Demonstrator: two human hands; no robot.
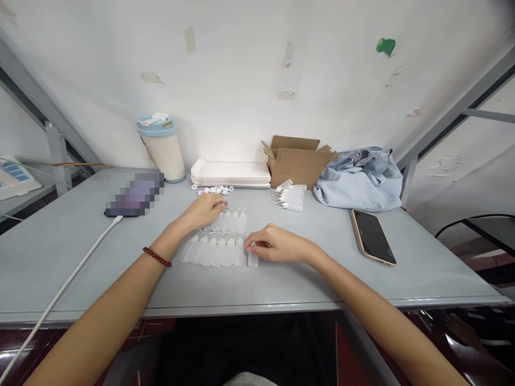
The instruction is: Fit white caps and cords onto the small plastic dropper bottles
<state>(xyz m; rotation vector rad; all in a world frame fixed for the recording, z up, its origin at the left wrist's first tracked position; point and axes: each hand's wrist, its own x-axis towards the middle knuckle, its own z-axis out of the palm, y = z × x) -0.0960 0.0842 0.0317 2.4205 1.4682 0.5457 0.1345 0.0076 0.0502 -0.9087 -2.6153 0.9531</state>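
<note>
Two rows of small translucent plastic bottles with thin bent white tips lie on the grey table. My right hand [273,244] has its thumb and fingers closed on a small bottle [252,259] at the right end of the front row [213,253]. My left hand [207,209] is over the left end of the back row [234,221], fingers curled together near the tips; whatever they may hold is hidden. Small white caps [215,190] lie scattered just beyond my left hand. A separate cluster of similar bottles [293,197] lies farther back on the right.
Along the wall stand a cream tumbler [164,153], stacked white trays [231,174], an open cardboard box [300,165] and a bunched blue cloth [362,179]. One phone [374,237] lies right; a blurred device [137,194] with a white cable [68,281] lies left.
</note>
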